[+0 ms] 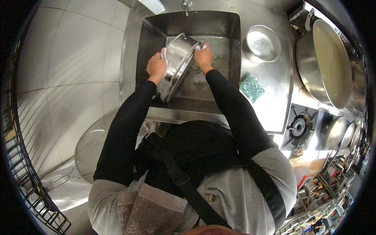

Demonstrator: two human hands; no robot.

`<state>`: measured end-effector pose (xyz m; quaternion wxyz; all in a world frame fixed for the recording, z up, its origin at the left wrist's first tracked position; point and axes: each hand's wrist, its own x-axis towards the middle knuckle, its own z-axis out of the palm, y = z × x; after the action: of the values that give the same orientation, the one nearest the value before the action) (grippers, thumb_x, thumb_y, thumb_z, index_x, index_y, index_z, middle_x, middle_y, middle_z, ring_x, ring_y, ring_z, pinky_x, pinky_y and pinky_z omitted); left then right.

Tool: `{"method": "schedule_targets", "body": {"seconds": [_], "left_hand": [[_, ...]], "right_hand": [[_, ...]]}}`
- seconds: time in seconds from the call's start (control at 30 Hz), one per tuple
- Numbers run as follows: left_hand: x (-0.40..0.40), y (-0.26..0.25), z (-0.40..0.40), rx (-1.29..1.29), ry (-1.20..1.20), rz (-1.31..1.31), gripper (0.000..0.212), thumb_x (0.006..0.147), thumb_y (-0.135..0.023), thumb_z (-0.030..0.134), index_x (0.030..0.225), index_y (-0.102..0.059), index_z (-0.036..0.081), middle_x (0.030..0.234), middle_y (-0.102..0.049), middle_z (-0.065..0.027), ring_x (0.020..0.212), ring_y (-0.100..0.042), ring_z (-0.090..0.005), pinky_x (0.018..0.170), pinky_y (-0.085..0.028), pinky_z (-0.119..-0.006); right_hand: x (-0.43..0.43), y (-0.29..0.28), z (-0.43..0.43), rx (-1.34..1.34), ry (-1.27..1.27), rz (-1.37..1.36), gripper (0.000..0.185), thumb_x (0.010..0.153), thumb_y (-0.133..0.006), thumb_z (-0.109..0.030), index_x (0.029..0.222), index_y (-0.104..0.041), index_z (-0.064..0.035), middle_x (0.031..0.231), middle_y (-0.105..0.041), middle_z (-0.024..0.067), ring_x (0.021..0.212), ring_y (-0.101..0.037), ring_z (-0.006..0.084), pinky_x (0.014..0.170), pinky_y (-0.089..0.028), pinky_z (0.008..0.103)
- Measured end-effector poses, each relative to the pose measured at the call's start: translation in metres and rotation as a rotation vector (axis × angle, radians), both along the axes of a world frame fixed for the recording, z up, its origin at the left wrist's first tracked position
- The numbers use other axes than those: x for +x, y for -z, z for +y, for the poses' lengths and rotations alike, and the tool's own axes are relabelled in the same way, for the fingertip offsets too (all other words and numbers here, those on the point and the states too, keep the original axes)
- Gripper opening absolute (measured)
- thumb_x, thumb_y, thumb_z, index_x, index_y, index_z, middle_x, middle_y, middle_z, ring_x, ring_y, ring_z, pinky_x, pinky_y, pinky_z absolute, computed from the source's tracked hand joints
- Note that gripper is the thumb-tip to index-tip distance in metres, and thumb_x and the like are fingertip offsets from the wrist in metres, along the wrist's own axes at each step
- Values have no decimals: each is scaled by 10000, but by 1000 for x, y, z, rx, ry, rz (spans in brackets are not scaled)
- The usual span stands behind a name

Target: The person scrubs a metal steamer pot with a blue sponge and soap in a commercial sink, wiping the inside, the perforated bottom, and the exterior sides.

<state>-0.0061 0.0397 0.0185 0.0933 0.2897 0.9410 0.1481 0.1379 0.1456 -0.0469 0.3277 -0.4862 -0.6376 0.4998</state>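
Observation:
A shiny steel pot (179, 54) is tipped on its side within the sink basin (227, 58). My left hand (157, 67) holds it by its left side, with the thumb up and white suds on it. At the upper right, my right hand (204, 58) grips the pot by its rim, with suds near the fingertips. The pot's inside faces away from view. Wet marks show on the basin floor, and the faucet (185, 5) is at the far wall.
On the right counter stand a round metal pan (263, 44) and a green scouring sponge (252, 88). Farther right are a large pot of cloudy liquid (335, 64) and a gas burner (299, 126). A wire-mesh strainer (91, 152) lies at lower left, near a black wire rack (32, 182).

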Motion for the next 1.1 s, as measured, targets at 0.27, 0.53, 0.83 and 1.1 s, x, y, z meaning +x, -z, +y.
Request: {"method": "schedule_targets", "body": {"seconds": [0.27, 0.53, 0.83, 1.1], "left_hand": [[-16, 32, -70, 381, -5, -173, 533, 978, -437, 480, 921, -674, 6, 830, -665, -209, 757, -615, -370, 677, -445, -417], [-34, 5, -4, 383, 261, -205, 407, 909, -583, 409, 985, -662, 17, 925, -686, -160, 833, -648, -328, 750, -480, -395], [-2, -6, 24, -90, -33, -31, 544, 951, -400, 548, 1041, -679, 89, 1028, -674, -204, 964, -631, -413, 802, -485, -512], [4, 1, -8, -10, -118, 11, 638, 932, -361, 621, 930, -722, 95, 931, -682, -211, 911, -631, -427, 780, -480, -511]], "right_hand": [[3, -13, -100, 103, -221, 45, 254, 842, -620, -172, 1023, -461, -90, 763, -626, 256, 717, -629, 464, 644, -489, 511], [-18, -21, -16, 137, 19, 22, 229, 854, -618, -167, 998, -536, -9, 782, -625, 246, 754, -641, 401, 655, -483, 444], [-5, -9, 7, -145, 0, 18, 234, 860, -597, -163, 1014, -570, 12, 740, -635, 253, 703, -658, 391, 601, -498, 450], [-4, -18, -83, -50, 21, 62, 208, 891, -588, -163, 889, -440, -17, 755, -557, 250, 679, -558, 398, 663, -458, 411]]}}
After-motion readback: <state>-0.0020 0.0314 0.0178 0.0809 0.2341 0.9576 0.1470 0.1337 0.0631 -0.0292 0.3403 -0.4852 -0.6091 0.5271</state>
